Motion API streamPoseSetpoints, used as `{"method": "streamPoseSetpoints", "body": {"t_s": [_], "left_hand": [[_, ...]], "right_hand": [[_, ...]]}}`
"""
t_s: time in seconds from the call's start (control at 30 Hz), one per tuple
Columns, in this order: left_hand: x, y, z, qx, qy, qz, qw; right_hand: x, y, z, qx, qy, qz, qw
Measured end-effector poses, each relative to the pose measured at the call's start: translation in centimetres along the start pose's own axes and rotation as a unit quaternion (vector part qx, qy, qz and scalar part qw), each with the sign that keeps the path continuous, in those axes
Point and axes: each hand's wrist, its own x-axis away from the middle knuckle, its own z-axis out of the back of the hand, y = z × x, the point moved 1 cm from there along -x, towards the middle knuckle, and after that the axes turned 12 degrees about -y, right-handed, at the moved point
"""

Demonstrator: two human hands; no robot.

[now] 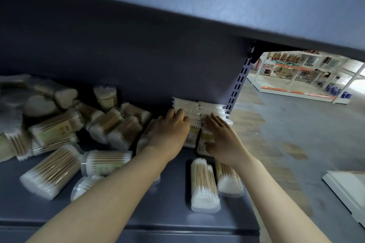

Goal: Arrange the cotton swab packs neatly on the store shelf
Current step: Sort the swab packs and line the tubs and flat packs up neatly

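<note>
A stack of flat clear cotton swab packs (199,107) lies at the back right of the dark blue shelf (173,215). My left hand (171,130) rests on the stack's left side, its fingers bent over the top packs. On the right side lies my right hand (222,134), fingers straight and pressed flat on the packs. Two cylindrical swab packs (204,185) lie side by side in front of the stack, under my right forearm. A loose jumble of several cylindrical packs (110,126) covers the shelf's left half, most of them lying on their sides.
The upper shelf board (217,6) hangs low overhead. A slotted upright post (240,83) marks the shelf's right end. Beyond it lie the concrete floor (286,134) and distant store racks (300,73). A white shelf corner (347,187) juts in at the lower right.
</note>
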Motion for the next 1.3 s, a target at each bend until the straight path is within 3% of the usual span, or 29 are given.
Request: {"method": "streamPoseSetpoints", "body": {"t_s": [0.17,0.27,0.33,0.53,0.83,1.3], "left_hand": [[0.3,-0.1,-0.1,0.011,0.024,0.003,1.000],[0.9,-0.4,0.3,0.000,0.115,-0.007,0.993],[1.2,-1.0,0.3,0.007,0.131,0.001,0.991],[3.1,-3.7,0.7,0.032,0.140,0.050,0.988],[7.8,-7.1,1.1,0.019,0.132,0.055,0.990],[15.7,-12.8,0.9,0.096,0.132,0.085,0.983]], "right_hand": [[0.0,0.0,-0.1,-0.007,-0.001,-0.010,1.000],[0.2,-0.3,0.0,-0.036,0.008,-0.016,0.999],[0.3,-0.5,0.3,-0.060,0.033,-0.016,0.998],[1.0,-1.7,0.9,-0.090,0.101,-0.007,0.991],[1.5,-6.3,0.5,-0.107,0.176,0.025,0.978],[1.7,-13.7,-0.2,-0.158,0.134,0.061,0.976]]}}
